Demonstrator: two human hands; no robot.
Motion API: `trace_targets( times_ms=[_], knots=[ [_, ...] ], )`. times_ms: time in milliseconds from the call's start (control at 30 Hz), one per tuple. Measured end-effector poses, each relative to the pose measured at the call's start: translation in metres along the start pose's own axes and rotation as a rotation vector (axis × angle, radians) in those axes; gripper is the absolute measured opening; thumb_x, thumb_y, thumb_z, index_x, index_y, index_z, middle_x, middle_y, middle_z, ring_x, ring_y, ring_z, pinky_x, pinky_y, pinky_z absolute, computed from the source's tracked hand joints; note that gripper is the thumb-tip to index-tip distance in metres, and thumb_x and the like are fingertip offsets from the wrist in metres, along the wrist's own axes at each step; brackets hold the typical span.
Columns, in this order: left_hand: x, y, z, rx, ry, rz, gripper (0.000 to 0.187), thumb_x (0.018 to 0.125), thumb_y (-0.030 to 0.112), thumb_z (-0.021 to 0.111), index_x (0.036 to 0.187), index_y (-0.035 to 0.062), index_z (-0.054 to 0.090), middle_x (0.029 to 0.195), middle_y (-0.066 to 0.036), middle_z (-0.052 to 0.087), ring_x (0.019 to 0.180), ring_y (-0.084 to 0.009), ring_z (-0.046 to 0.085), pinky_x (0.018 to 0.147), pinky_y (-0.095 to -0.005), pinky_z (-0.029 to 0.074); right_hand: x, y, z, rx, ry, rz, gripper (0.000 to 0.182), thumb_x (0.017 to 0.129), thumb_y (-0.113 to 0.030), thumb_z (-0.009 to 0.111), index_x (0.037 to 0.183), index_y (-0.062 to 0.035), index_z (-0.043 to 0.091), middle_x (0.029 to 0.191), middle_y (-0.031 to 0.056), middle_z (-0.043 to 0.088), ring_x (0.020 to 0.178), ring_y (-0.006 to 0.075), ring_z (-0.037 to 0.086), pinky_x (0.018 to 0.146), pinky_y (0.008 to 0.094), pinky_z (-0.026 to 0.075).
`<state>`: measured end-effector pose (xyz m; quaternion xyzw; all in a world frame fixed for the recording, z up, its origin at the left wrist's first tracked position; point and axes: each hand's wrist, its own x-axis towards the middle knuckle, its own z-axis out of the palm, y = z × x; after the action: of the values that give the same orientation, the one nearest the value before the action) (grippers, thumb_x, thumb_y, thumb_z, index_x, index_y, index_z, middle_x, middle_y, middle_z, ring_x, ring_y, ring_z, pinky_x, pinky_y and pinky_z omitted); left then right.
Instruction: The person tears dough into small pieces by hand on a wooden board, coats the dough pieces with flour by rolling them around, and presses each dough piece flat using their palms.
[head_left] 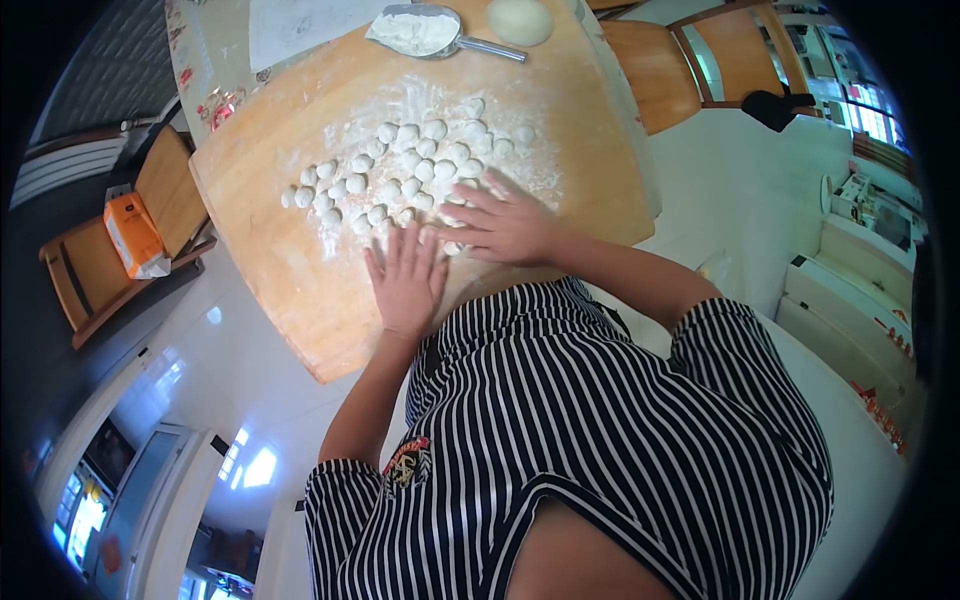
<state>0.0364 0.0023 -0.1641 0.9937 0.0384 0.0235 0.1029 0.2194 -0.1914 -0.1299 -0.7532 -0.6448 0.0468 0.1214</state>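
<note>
Many small floured dough pieces [391, 188] lie scattered across the middle of a wooden board [290, 290], with white flour dusted around them. At their near edge my left hand [408, 278] lies flat, fingers stretched forward and a little apart. My right hand [510, 225] reaches in from the right with its fingers spread over the nearest pieces. Its fingertips come close to those of my left hand. Some dough pieces are partly hidden beneath the right fingers. Neither hand is closed around anything.
A metal scoop [440, 38] full of flour rests at the board's far edge, beside a large round dough ball [520, 20]. Wooden chairs [650, 75] stand beyond on the right. On the left, a chair [90, 262] bears an orange package [135, 235].
</note>
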Motion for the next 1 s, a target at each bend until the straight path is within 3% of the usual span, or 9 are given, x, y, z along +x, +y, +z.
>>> trace_targets(
  times_ms=[167, 300, 367, 500, 600, 700, 733, 833, 1000],
  knots=[
    [0.072, -0.028, -0.012, 0.073, 0.052, -0.352, 0.060, 0.110, 0.046, 0.039, 0.164, 0.0201, 0.036, 0.172, -0.010, 0.029, 0.160, -0.0332, 0.023, 0.127, -0.0635, 0.007, 0.084, 0.003, 0.012, -0.083, 0.013, 0.087, 0.059, 0.101, -0.049, 0.058, 0.155, -0.0281, 0.051, 0.165, 0.0005, 0.043, 0.157, 0.0237, 0.029, 0.129, 0.0570, 0.015],
    [0.111, -0.017, -0.011, -0.068, 0.122, -0.351, 0.061, 0.109, 0.049, 0.038, 0.163, 0.0185, 0.039, 0.172, -0.010, 0.029, 0.160, -0.0317, 0.023, 0.127, -0.0630, 0.007, 0.083, 0.043, -0.001, -0.075, 0.037, 0.208, 0.057, 0.102, -0.047, 0.056, 0.154, -0.0232, 0.051, 0.166, 0.0017, 0.041, 0.157, 0.0233, 0.029, 0.128, 0.0576, 0.019],
    [0.115, 0.003, -0.015, -0.125, 0.043, -0.230, 0.063, 0.110, 0.049, 0.038, 0.163, 0.0150, 0.039, 0.172, -0.011, 0.029, 0.160, -0.0302, 0.023, 0.127, -0.0627, 0.007, 0.060, 0.057, -0.007, -0.101, 0.020, 0.210, 0.056, 0.103, -0.047, 0.055, 0.154, -0.0233, 0.051, 0.166, 0.0022, 0.041, 0.157, 0.0237, 0.029, 0.127, 0.0578, 0.020],
    [0.059, 0.018, -0.010, -0.085, -0.097, -0.021, 0.063, 0.110, 0.049, 0.039, 0.164, 0.0161, 0.037, 0.172, -0.008, 0.031, 0.160, -0.0311, 0.023, 0.128, -0.0612, 0.005, 0.020, 0.046, -0.010, -0.107, -0.016, 0.176, 0.053, 0.105, -0.045, 0.052, 0.155, -0.0260, 0.051, 0.168, 0.0026, 0.038, 0.158, 0.0248, 0.028, 0.128, 0.0567, 0.019],
    [0.013, 0.001, -0.004, 0.012, -0.065, -0.043, 0.062, 0.110, 0.049, 0.040, 0.163, 0.0168, 0.039, 0.171, -0.008, 0.032, 0.160, -0.0318, 0.022, 0.128, -0.0613, 0.003, 0.017, 0.012, -0.013, 0.073, -0.229, 0.031, 0.057, 0.106, -0.045, 0.050, 0.159, -0.0224, 0.045, 0.169, 0.0009, 0.036, 0.160, 0.0226, 0.022, 0.131, 0.0541, 0.009],
    [0.017, -0.028, -0.007, 0.037, 0.020, -0.215, 0.059, 0.108, 0.050, 0.043, 0.161, 0.0229, 0.043, 0.169, -0.005, 0.036, 0.159, -0.0318, 0.025, 0.127, -0.0632, 0.007, 0.040, -0.007, 0.005, 0.089, -0.098, -0.112, 0.059, 0.105, -0.047, 0.051, 0.157, -0.0197, 0.046, 0.168, -0.0001, 0.038, 0.159, 0.0230, 0.024, 0.131, 0.0539, 0.008],
    [0.030, -0.035, -0.013, 0.043, 0.027, -0.267, 0.059, 0.109, 0.049, 0.040, 0.162, 0.0221, 0.042, 0.169, -0.006, 0.036, 0.159, -0.0347, 0.024, 0.127, -0.0638, 0.006, 0.058, -0.014, 0.013, 0.005, -0.050, -0.046, 0.059, 0.102, -0.049, 0.054, 0.152, -0.0171, 0.052, 0.168, -0.0012, 0.039, 0.158, 0.0225, 0.026, 0.131, 0.0545, 0.010],
    [0.075, -0.051, -0.013, -0.051, 0.111, -0.358, 0.059, 0.110, 0.047, 0.037, 0.162, 0.0195, 0.040, 0.171, -0.007, 0.034, 0.160, -0.0319, 0.023, 0.127, -0.0638, 0.004, 0.094, -0.003, 0.011, -0.032, 0.013, 0.113, 0.058, 0.100, -0.051, 0.056, 0.148, -0.0172, 0.058, 0.167, -0.0010, 0.040, 0.158, 0.0208, 0.027, 0.131, 0.0539, 0.011],
    [0.118, -0.019, -0.006, -0.085, 0.098, -0.231, 0.061, 0.110, 0.046, 0.038, 0.162, 0.0136, 0.039, 0.170, -0.008, 0.034, 0.159, -0.0283, 0.025, 0.126, -0.0640, 0.007, 0.071, 0.027, 0.001, -0.027, 0.041, 0.161, 0.049, 0.097, -0.044, 0.061, 0.140, -0.0199, 0.065, 0.162, 0.0006, 0.047, 0.154, 0.0201, 0.035, 0.128, 0.0535, 0.021]
  ],
)
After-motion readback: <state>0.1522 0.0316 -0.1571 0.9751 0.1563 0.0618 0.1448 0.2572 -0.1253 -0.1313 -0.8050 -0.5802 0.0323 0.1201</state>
